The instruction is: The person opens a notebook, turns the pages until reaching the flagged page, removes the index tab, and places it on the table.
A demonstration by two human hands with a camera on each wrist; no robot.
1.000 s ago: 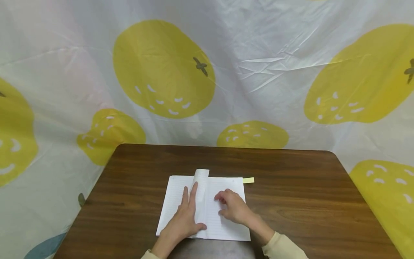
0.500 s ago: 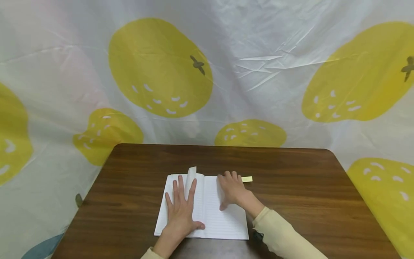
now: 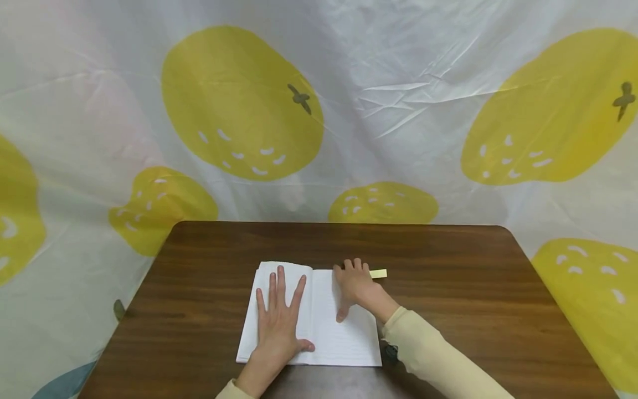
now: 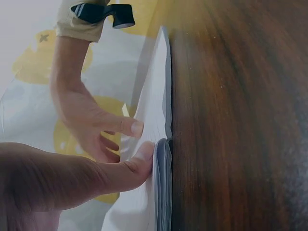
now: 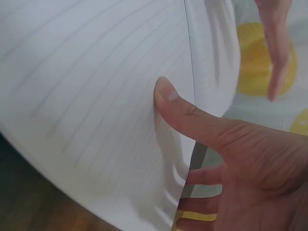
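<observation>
Lying flat near the front middle of the dark brown wooden bench point(image 3: 448, 288), the white lined notebook point(image 3: 344, 343) was spread open. The upright page seen a second before had dropped onto the left side, under the left hand point(image 3: 279, 321), whose fingers lay straight and splayed. The right hand point(image 3: 356, 285) had slid to the far right corner, fingers relaxed, pressing beside a small yellow sticky tab point(image 3: 379, 273); the page turn looked finished.

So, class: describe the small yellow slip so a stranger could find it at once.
On the brown table lies an open notebook under two hands. The slip pokes out at the notebook's far right corner, beside the right hand: the only yellow thing on the table.
</observation>
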